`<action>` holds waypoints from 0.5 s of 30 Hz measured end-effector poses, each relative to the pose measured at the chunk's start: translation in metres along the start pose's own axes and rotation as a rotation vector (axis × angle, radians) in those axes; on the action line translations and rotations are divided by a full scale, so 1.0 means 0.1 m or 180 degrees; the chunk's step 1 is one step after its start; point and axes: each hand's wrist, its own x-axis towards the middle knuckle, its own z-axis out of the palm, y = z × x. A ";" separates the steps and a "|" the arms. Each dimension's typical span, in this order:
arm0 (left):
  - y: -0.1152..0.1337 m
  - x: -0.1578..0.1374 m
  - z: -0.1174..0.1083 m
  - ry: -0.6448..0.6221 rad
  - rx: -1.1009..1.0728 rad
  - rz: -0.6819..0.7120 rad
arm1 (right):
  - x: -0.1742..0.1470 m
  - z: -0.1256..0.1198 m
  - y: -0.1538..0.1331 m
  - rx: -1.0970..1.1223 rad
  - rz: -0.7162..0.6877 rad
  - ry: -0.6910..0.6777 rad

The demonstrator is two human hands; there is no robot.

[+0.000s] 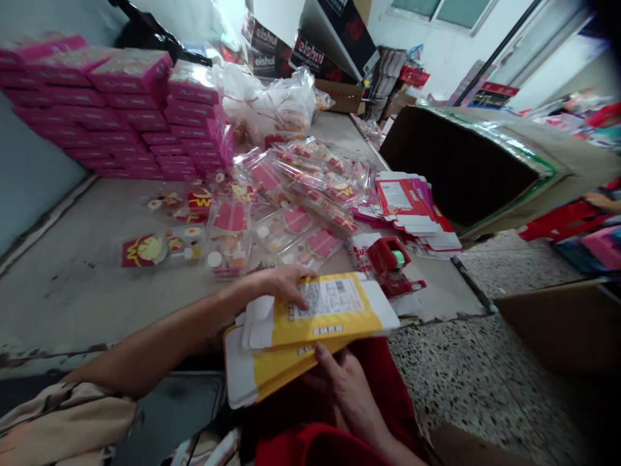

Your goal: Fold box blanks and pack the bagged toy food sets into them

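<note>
A stack of flat yellow-and-white cartons (pixel 334 321) lies tilted above my lap, fanned into an upper and a lower part. My left hand (pixel 290 285) is closed on the upper part at its far left edge, fingers over the printed label. From below, my right hand (pixel 349 387) grips the near edge, its thumb against the side and its other fingers partly hidden. Just beyond the cartons, a red tape dispenser (pixel 389 259) with a green core stands on the table. Clear packs of toy food (pixel 230 233) lie past my left hand.
Pink boxes (pixel 130 123) are stacked at the back left of the table (pixel 63 285). Red-and-white flat cartons (pixel 412 207) lie at its right edge, beside a large open cardboard box (pixel 485 162). White plastic bags (pixel 276 103) sit behind the toy packs.
</note>
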 end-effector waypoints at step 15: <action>0.14 -0.01 -0.82 0.1292 0.1580 -0.0299 | 0.70 -0.19 -0.88 -0.2720 -0.1121 -0.0697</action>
